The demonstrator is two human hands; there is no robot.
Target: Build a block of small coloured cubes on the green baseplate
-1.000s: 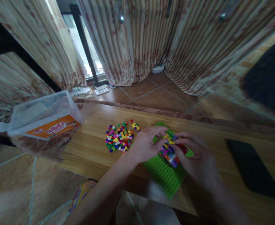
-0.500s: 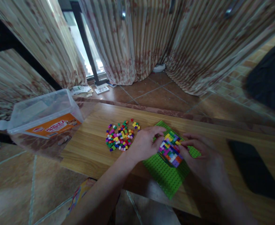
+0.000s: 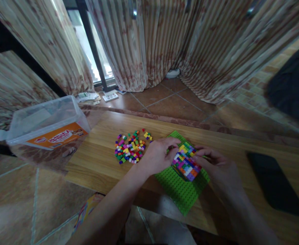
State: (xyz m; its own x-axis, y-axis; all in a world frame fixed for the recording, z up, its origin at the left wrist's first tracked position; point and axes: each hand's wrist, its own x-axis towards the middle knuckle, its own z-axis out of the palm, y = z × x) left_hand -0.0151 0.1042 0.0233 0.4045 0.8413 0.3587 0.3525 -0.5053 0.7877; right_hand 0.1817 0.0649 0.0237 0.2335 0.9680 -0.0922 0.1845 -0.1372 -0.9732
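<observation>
A many-coloured block of small toy bricks (image 3: pixel 186 163) stands on a green studded baseplate (image 3: pixel 182 194) on the wooden table. My left hand (image 3: pixel 161 153) is at the block's left side, its bent fingers and thumb closed against it. From the right, my right hand (image 3: pixel 217 166) reaches in with thumb and forefinger closed at the block's upper right edge. Its fingertips touch the bricks there; whether a loose brick sits between them is hidden. To the left of my left hand lies a pile of loose toy bricks (image 3: pixel 130 148).
A clear plastic tub (image 3: pixel 47 119) with an orange label stands beyond the table's left end. A dark flat tablet-like slab (image 3: pixel 275 183) lies on the table (image 3: pixel 101 160) at right. Papers (image 3: pixel 88 97) lie on the tiled floor near the striped curtains (image 3: pixel 159 44).
My right hand has shifted slightly up and left, its fingertips now against the block's upper right edge. A yellow brick visible at those fingertips before is no longer distinct. My left hand stays in place.
</observation>
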